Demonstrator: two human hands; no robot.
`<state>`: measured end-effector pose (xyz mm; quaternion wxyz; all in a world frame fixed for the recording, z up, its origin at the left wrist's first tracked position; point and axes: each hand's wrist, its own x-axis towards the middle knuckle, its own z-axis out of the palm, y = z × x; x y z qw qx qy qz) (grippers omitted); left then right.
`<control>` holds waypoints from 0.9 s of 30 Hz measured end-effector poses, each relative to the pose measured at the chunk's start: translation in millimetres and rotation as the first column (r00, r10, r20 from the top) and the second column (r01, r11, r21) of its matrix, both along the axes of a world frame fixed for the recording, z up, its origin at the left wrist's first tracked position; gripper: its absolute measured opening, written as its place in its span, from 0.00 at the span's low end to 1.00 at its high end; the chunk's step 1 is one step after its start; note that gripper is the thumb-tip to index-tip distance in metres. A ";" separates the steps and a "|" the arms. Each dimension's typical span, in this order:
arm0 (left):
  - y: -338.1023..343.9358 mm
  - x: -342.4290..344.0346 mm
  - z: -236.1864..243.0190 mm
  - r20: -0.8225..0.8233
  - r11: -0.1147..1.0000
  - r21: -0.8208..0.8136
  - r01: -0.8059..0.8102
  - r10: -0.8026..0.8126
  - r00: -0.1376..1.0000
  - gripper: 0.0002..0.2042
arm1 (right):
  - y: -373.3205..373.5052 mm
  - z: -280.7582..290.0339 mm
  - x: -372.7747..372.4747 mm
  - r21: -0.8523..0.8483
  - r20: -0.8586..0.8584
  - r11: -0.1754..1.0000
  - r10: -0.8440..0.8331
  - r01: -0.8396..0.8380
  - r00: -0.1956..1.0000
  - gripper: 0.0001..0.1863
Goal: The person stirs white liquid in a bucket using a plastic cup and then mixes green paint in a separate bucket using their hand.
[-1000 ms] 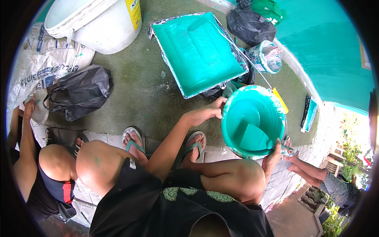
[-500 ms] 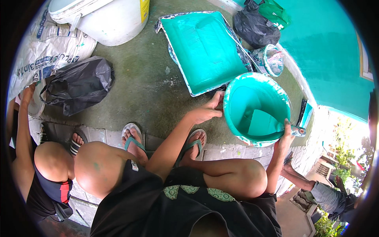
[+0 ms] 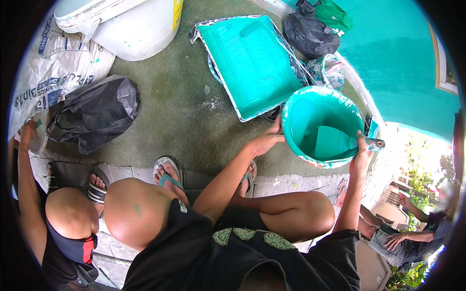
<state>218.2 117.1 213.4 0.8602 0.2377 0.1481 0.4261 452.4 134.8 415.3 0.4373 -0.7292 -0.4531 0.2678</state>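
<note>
A teal-coated bucket (image 3: 306, 109) is tilted so that its mouth shows, beside the near right corner of a paint tray (image 3: 252, 58) covered in teal paint. My left hand (image 3: 268, 139) grips the bucket's left side, fingers partly hidden behind it. On the right side, my right hand (image 3: 359, 157) holds the rim, its thumb up by a handle. That handle belongs to a wide, flat, paint-covered tool (image 3: 335, 140), scraper-like in shape, which lies in the bucket and sticks out over the rim. Whether it is a scraper or a brush I cannot tell.
Behind the tray are a black plastic bag (image 3: 310, 34) and a small paint-smeared pail (image 3: 333, 70). Far left stand a large white bucket (image 3: 141, 36) and a printed sack (image 3: 73, 60); another black bag (image 3: 104, 114) lies nearer. One person's arm (image 3: 29, 179) reaches in at left; another person (image 3: 412, 237) is at right.
The bucket, held in both my hands, has shifted right and slightly up in view, the tool with it. The person at right shows more, with a hand now visible.
</note>
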 end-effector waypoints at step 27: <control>-3.8 6.2 -13.5 0.145 0.987 -0.146 -0.067 0.089 0.986 0.47 | 26.4 2.9 -12.6 -0.030 0.044 0.993 0.112 -0.111 0.993 0.35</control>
